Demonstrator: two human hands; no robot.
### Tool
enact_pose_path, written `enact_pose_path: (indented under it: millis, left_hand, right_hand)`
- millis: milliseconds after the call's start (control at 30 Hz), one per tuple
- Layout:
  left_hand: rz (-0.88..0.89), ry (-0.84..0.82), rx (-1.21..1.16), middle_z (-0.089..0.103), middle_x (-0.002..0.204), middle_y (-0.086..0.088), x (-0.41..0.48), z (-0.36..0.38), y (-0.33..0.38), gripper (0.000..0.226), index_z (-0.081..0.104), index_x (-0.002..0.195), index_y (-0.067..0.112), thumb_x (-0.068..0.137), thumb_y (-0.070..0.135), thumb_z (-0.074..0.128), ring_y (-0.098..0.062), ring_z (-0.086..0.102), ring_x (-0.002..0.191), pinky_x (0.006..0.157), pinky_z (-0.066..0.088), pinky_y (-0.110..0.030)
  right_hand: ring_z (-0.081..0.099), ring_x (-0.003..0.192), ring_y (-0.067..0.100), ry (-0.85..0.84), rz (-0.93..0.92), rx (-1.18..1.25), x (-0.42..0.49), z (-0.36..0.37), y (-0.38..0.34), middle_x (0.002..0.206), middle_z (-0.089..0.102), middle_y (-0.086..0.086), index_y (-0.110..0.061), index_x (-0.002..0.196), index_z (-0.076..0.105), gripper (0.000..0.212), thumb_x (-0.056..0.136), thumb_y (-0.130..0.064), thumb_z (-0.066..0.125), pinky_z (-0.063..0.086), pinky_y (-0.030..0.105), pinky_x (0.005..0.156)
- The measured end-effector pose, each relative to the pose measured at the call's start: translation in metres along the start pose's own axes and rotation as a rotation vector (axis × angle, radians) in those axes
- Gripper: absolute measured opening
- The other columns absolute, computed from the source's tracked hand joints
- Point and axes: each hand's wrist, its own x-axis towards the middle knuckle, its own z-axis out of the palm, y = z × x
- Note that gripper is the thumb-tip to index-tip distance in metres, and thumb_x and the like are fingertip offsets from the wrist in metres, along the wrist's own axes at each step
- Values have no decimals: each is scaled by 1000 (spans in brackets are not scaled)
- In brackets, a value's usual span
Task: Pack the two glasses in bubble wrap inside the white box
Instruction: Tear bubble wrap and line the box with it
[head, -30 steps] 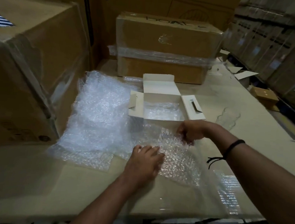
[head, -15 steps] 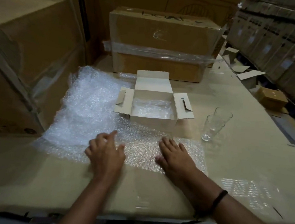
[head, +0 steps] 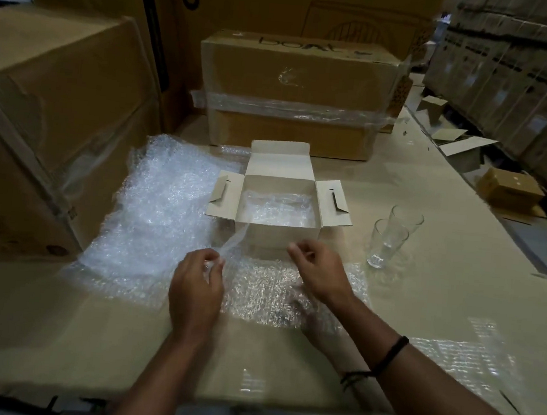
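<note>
- Warehouse, brown cartons (head: 295, 78) stacked round a cardboard-topped table (head: 438, 302); light is dim.
- Half a second ago I had both palms flat on the sheet (head: 265, 292). Now both are raised off it.
- My left hand (head: 197, 286) pinches a corner of wrap between thumb and fingers, and a strip of it rises toward the near-left corner of the box (head: 283, 237).
- My right hand (head: 319, 273) hangs just in front of the box with fingers curled; I cannot tell whether it holds any wrap.
- My reading: smoothing is over and the sheet is being picked up, so no glass is wrapped yet.
- The glasses (head: 387, 242) stand close together, just right of the box and off the sheet, untouched. Both are upright, mouths up, long axes vertical.
- The box sits mid-table, top open, rear flap standing at the far side, side flaps spread, long axis left to right. Wrap already lines its floor.
</note>
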Motion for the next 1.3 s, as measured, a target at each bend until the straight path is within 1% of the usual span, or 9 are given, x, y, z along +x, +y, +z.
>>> enact_pose_path:
  millis: [133,267,367,533,700,867,1067,1200,1300]
  left_hand:
    - [175,21,-162,65,84,0,-13,5,32,7,66,93,9,87,8,70,-16,59,74,65,46,-27]
    - [350,-209,-291,59,92,15,-26,12,50,35,63,105,20,86,50,62,2,52,81,71,40,-9]
    - [331,-265,-453,60,103,8,-28,15,52,62,62,113,18,86,71,44,-4,56,92,76,43,-15]
    - [232,-415,-133,60,121,3,-16,38,31,47,67,116,29,86,57,44,-18,48,115,99,41,-45]
    - [225,-716,363,39,148,8,-27,51,25,52,53,132,42,85,63,45,-19,22,138,109,13,-41]
    - [155,-590,342,45,142,8,-31,52,35,52,49,138,35,91,59,48,-19,30,133,103,17,-39]
    - [-18,-504,545,52,130,-2,-23,66,49,50,68,111,27,89,66,44,-27,39,119,96,26,-41]
    - [-122,-522,384,58,120,3,-21,75,56,24,70,100,33,86,50,62,-24,41,118,96,27,-38]
    - [-231,-524,-43,69,95,6,-22,76,54,3,68,86,25,85,26,71,-21,61,100,85,44,-33]
  right_hand:
    - [68,68,20,-234,208,455,13,-17,-41,101,68,11,-15,125,53,75,76,-72,59,54,35,60]
    - [66,63,23,-196,242,499,16,-29,-59,95,68,17,-16,130,47,54,84,-11,74,54,29,51]
    - [64,67,23,-131,234,369,14,-45,-43,89,67,18,-15,131,50,55,82,6,67,60,39,60]
    - [62,65,20,-158,237,79,0,-79,-4,98,64,9,-19,135,47,57,86,5,65,53,33,57]
    - [65,85,20,-28,140,-276,-6,-80,32,117,61,5,-24,134,46,56,86,-13,72,54,33,75]
    - [61,102,24,181,48,-546,-29,-69,48,138,48,7,-22,138,42,52,91,-26,66,54,39,78]
    - [57,108,29,95,367,-657,-46,-61,66,122,55,9,-14,126,48,57,87,-54,59,48,40,84]
    - [60,88,26,60,438,-485,-37,-67,70,100,63,4,-17,98,56,38,80,-49,69,45,33,70]
    - [60,86,23,42,465,-281,-31,-73,75,90,63,-1,-21,90,55,31,73,-35,77,44,31,68]
